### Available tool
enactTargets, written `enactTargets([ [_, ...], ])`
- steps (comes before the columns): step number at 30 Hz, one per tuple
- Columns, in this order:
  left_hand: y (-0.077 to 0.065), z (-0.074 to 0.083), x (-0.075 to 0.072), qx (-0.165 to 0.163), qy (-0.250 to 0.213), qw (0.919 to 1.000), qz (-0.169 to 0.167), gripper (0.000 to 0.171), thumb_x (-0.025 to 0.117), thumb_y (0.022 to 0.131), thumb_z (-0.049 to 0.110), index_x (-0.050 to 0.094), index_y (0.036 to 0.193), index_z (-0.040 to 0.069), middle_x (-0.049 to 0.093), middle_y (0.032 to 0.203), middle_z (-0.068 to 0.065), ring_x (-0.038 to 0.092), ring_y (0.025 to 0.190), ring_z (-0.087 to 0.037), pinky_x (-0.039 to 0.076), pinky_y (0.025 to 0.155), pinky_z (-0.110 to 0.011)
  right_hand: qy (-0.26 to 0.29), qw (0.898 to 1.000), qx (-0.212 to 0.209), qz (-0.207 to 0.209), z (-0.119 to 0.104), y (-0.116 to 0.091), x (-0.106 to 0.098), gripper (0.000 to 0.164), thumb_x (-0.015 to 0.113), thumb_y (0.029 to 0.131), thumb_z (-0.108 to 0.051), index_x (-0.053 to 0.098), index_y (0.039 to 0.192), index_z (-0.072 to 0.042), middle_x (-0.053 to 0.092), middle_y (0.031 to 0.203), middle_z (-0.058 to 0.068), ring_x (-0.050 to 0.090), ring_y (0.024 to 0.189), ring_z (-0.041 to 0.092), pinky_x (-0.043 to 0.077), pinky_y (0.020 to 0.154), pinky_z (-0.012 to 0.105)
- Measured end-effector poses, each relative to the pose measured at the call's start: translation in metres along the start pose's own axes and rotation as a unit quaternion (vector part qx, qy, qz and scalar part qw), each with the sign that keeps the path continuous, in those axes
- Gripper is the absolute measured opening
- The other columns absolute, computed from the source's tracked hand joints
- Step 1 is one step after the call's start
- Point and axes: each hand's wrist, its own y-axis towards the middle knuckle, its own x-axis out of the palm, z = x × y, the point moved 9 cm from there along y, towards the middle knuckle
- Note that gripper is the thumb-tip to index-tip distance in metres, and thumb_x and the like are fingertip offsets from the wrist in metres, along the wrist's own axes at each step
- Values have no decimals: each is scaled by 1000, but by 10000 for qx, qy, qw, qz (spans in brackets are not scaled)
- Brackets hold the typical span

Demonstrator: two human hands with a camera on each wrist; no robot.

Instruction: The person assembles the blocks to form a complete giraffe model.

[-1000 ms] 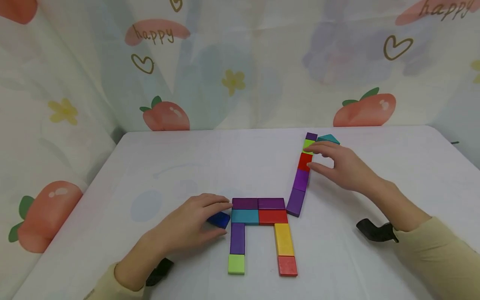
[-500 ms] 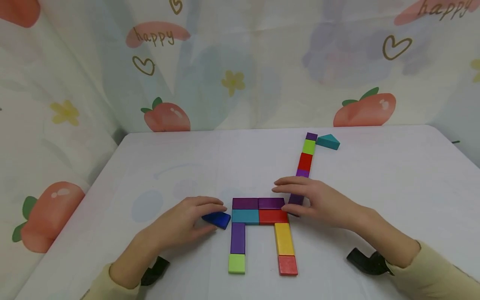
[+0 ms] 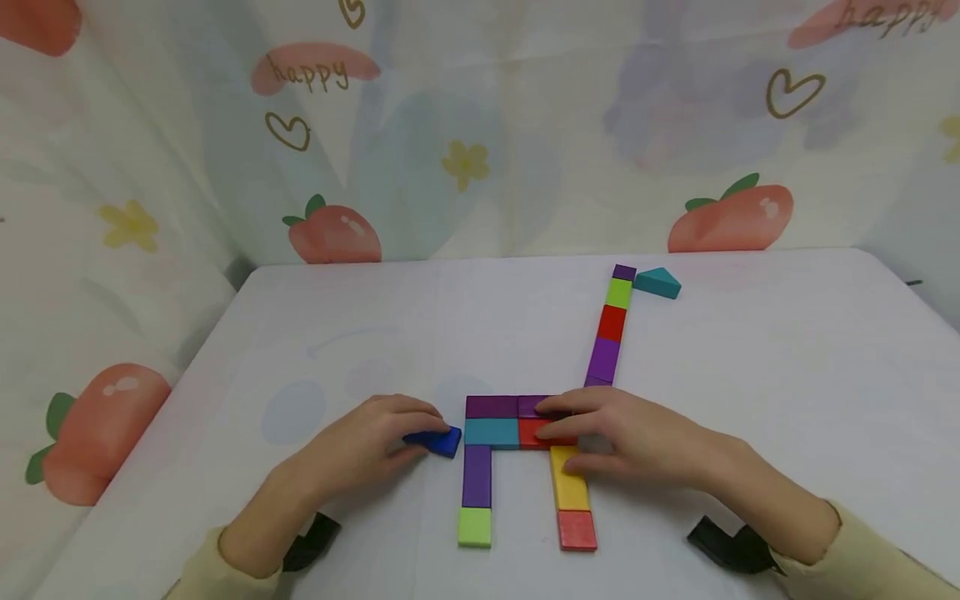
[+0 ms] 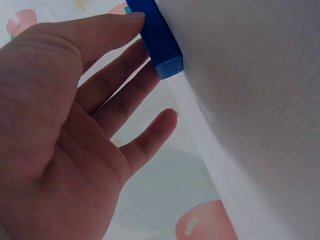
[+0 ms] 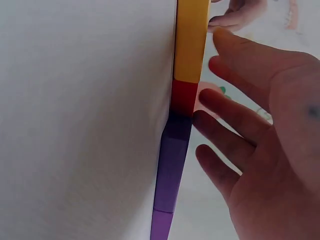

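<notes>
My left hand [image 3: 352, 450] pinches a blue block [image 3: 446, 442] between thumb and fingers, just left of a flat figure of coloured blocks. In the left wrist view, the thumb lies against one side of the block, fingers on the other. My right hand [image 3: 652, 437] hovers over or touches the figure's right side with loosely extended fingers. It partly covers a red block [image 3: 531, 432], a purple block [image 3: 527, 406] and the yellow block [image 3: 572, 493]. A teal block [image 3: 491, 433] and a dark purple block [image 3: 491, 407] form the figure's left part.
Two legs of blocks end in a light green block [image 3: 475, 527] and a coral red block [image 3: 577, 531]. A slanted column with a bright red block [image 3: 612, 322] runs up right. A teal triangular block [image 3: 657, 283] lies beside its top on the white table [image 3: 360, 333].
My right hand has come down from the top of the slanted column to the figure's right side. The left hand has shifted slightly left, with the blue block nearly in place.
</notes>
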Motion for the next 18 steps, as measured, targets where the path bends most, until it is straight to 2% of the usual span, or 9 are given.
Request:
enactTargets([
  [8,-1,1,0,-102,23,9999,71,30,77,91,9,75,121,9,68,118,-3,63,110,-18,53,95,-37,-191,9998,28,-61,1,-2,4,39,72,95,-32,69,134,-25,55,144,1,50,131,27,49,100,48],
  [12,-1,-2,-1,-366,90,9992,134,32,77,92,16,74,124,9,69,110,-2,63,100,-15,56,88,-33,-194,9998,9,-45,1,-2,5,39,72,95,-31,69,133,-25,55,144,1,50,131,27,49,100,48],
  [18,-3,-6,1,-770,24,9970,-6,40,76,93,21,70,131,11,66,104,-1,58,85,-11,56,76,-25,-168,9998,25,-78,3,-1,6,39,72,96,-32,69,134,-26,53,145,0,48,132,27,49,100,47],
])
